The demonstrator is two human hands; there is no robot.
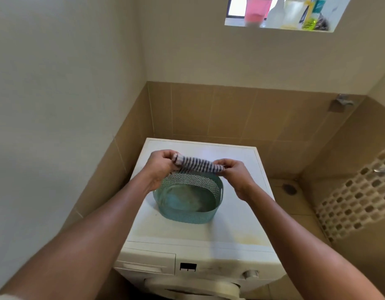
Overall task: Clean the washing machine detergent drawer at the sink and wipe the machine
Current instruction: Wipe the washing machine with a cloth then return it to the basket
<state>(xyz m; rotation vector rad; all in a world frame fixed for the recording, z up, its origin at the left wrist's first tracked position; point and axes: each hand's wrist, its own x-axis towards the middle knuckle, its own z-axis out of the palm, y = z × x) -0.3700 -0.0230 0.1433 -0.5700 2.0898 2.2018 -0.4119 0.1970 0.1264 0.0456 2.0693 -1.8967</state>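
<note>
Head view: the left hand and right hand are each pinching one end of a rolled striped cloth, holding it above a teal perforated basket that is standing on the washing machine. The detergent drawer is sitting closed in the front panel. The person is probably readying the cloth for wiping. The next move likely calls for opening the cloth flat and shifting the basket aside.

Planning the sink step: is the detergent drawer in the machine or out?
In. The drawer sits flush in the machine front; the left hand and right hand hold a striped cloth over the basket.
</note>
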